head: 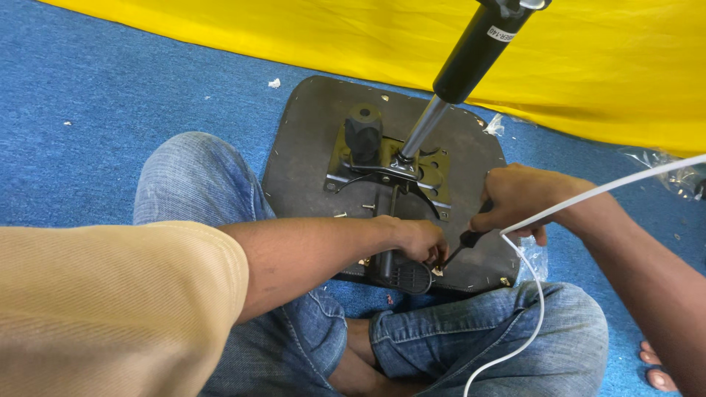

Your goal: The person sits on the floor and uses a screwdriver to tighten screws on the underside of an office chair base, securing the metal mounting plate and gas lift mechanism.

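The seat plate (309, 147) lies on the carpet (88, 110), just beyond the crossed legs (471, 331). On it stands the mechanism (382, 165), a gas cylinder (471, 55) rising from its right part. Both hands (423, 239) meet at the plate's near edge, a sheet (588, 59) lying far behind.

We have one view only, from a camera worn on the head. It looks steeply down and forward over our own crossed legs (294, 345) to the blue carpet (88, 110). The left sleeve (110, 309) fills the near lower-left corner, very close to the lens. The dark seat plate (309, 147) lies near the frame centre, at arm's reach. A yellow sheet (368, 37) borders the far top edge. No second view overlaps.
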